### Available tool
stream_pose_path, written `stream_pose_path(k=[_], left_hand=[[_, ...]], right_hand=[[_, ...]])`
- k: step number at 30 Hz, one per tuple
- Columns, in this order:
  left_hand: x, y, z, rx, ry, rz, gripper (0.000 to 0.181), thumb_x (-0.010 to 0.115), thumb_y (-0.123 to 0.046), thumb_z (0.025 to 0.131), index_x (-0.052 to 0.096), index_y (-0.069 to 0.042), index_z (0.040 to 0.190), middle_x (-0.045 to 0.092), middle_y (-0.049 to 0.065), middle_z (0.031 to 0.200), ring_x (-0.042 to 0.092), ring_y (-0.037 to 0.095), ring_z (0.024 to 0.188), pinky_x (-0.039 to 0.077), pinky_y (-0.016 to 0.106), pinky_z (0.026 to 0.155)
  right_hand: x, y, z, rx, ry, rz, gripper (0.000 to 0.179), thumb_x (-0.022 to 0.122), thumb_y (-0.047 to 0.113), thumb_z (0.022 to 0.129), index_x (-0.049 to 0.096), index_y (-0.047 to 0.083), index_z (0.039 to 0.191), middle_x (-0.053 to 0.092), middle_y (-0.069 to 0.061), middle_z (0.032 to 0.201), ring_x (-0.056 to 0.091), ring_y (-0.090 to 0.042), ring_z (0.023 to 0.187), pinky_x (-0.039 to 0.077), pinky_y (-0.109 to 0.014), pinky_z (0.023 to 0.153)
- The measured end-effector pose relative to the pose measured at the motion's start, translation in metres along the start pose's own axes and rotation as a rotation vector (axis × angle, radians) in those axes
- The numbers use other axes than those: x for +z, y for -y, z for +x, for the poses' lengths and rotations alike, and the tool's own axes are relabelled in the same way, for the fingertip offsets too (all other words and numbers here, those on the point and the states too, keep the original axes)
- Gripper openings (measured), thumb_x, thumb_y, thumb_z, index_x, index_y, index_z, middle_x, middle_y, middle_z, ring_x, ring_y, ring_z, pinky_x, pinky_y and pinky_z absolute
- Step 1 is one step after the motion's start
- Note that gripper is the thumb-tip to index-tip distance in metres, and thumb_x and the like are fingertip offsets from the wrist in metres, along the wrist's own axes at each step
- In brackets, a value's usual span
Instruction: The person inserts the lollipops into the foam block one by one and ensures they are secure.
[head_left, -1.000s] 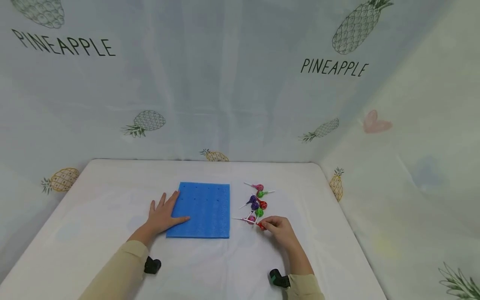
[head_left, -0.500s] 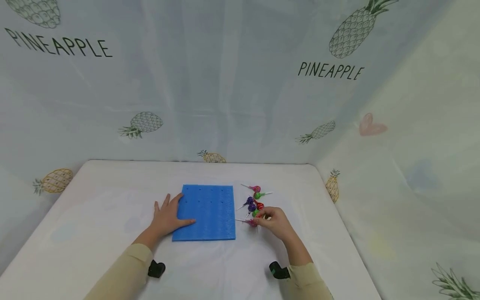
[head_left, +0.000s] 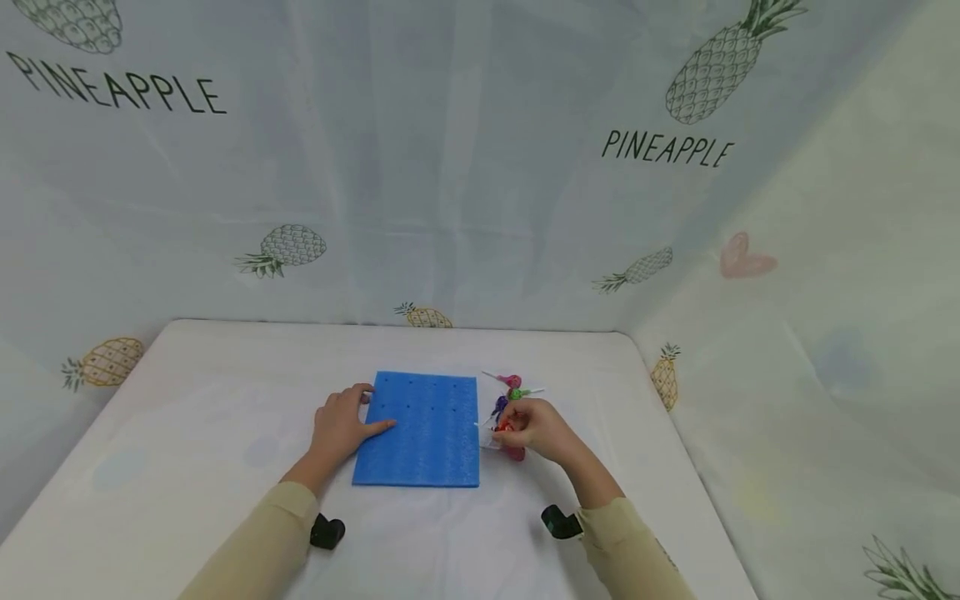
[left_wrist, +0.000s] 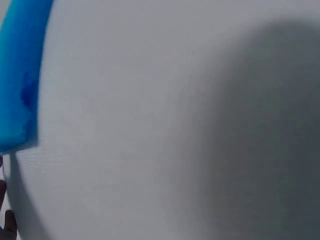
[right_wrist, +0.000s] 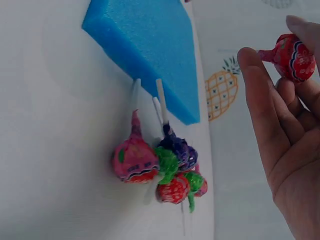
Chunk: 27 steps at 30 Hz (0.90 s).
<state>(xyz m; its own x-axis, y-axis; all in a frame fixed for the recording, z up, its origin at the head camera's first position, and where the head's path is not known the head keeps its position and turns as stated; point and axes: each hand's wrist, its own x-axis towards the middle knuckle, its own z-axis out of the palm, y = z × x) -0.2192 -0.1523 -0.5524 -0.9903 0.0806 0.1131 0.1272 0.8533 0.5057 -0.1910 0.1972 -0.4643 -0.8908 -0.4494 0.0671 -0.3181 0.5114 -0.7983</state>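
My left hand (head_left: 337, 427) holds the left edge of a square blue foam board (head_left: 423, 442), thumb lying over its top and bent fingers at its side. Small holes run in rows across the board's far half. Just right of the board, my right hand (head_left: 546, 429) pinches a red-wrapped lollipop (right_wrist: 298, 60) between thumb and fingers, raised above the others; its stick is mostly hidden in the right wrist view. Beneath this hand lie a pink lollipop (right_wrist: 134, 159), a purple lollipop (right_wrist: 176, 150), a red lollipop (right_wrist: 173, 189) and green ones (right_wrist: 166, 162).
A white-covered table (head_left: 247, 375) bears everything, with a pineapple-print curtain (head_left: 480, 208) behind it and on the right. Black wrist cameras sit by both sleeves, the left camera (head_left: 327, 532) and the right camera (head_left: 561, 522). The lollipop pile lies close against the board's right edge.
The right hand has lifted the red lollipop and moved it left and away from me. The left hand's spread fingers have drawn in, and the board has shifted right, turning slightly.
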Motion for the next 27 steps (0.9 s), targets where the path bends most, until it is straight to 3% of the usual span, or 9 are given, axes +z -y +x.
stream_pose_path(k=[2,7,12,15,21,27], left_hand=[[0.0,0.001,0.001,-0.011,-0.001,-0.026,0.078,0.079,-0.052,0.075,0.053,-0.004,0.13,0.065,0.011,0.106,0.055,0.033,0.098,0.043,0.052,0.078],[-0.001,-0.001,-0.001,-0.018,0.043,-0.063,0.073,0.081,-0.047,0.074,0.055,-0.005,0.128,0.062,0.003,0.095,0.054,0.025,0.085,0.041,0.045,0.072],[0.0,-0.006,-0.007,-0.037,0.017,-0.092,0.07,0.081,-0.046,0.075,0.056,-0.007,0.128,0.066,0.005,0.098,0.056,0.028,0.089,0.041,0.047,0.075],[0.002,-0.008,-0.011,-0.061,-0.003,-0.127,0.069,0.08,-0.044,0.076,0.056,-0.007,0.129,0.067,0.007,0.103,0.056,0.031,0.096,0.038,0.051,0.081],[0.012,-0.006,-0.017,-0.06,-0.084,-0.155,0.065,0.082,-0.044,0.074,0.061,-0.008,0.124,0.068,0.006,0.105,0.054,0.028,0.096,0.036,0.05,0.084],[0.021,-0.003,-0.024,-0.01,-0.18,-0.143,0.054,0.081,-0.043,0.076,0.067,-0.009,0.116,0.069,0.001,0.099,0.056,0.022,0.088,0.038,0.048,0.086]], right_hand=[[-0.001,0.003,0.005,-0.001,0.024,-0.001,0.014,0.081,0.014,0.079,0.069,0.01,0.085,0.057,0.004,0.076,0.051,-0.01,0.065,0.046,-0.024,0.056],[-0.001,0.006,0.019,0.0,0.038,-0.003,0.016,0.082,0.01,0.079,0.073,0.012,0.092,0.062,0.003,0.085,0.055,-0.016,0.071,0.05,-0.025,0.06],[0.002,0.008,0.033,-0.017,0.027,0.015,0.021,0.081,0.011,0.08,0.074,0.01,0.1,0.063,0.003,0.092,0.056,-0.018,0.077,0.051,-0.025,0.062],[0.007,0.011,0.04,-0.001,0.013,0.079,0.027,0.081,0.011,0.08,0.072,0.006,0.105,0.065,0.0,0.093,0.06,-0.018,0.075,0.052,-0.026,0.063],[0.02,0.019,0.053,0.067,-0.065,0.224,0.03,0.081,0.007,0.079,0.068,0.005,0.106,0.066,-0.008,0.092,0.063,-0.02,0.077,0.055,-0.027,0.067],[0.035,0.022,0.063,0.119,-0.214,0.355,0.028,0.08,0.004,0.079,0.07,0.003,0.104,0.067,-0.006,0.09,0.064,-0.019,0.079,0.055,-0.026,0.07]])
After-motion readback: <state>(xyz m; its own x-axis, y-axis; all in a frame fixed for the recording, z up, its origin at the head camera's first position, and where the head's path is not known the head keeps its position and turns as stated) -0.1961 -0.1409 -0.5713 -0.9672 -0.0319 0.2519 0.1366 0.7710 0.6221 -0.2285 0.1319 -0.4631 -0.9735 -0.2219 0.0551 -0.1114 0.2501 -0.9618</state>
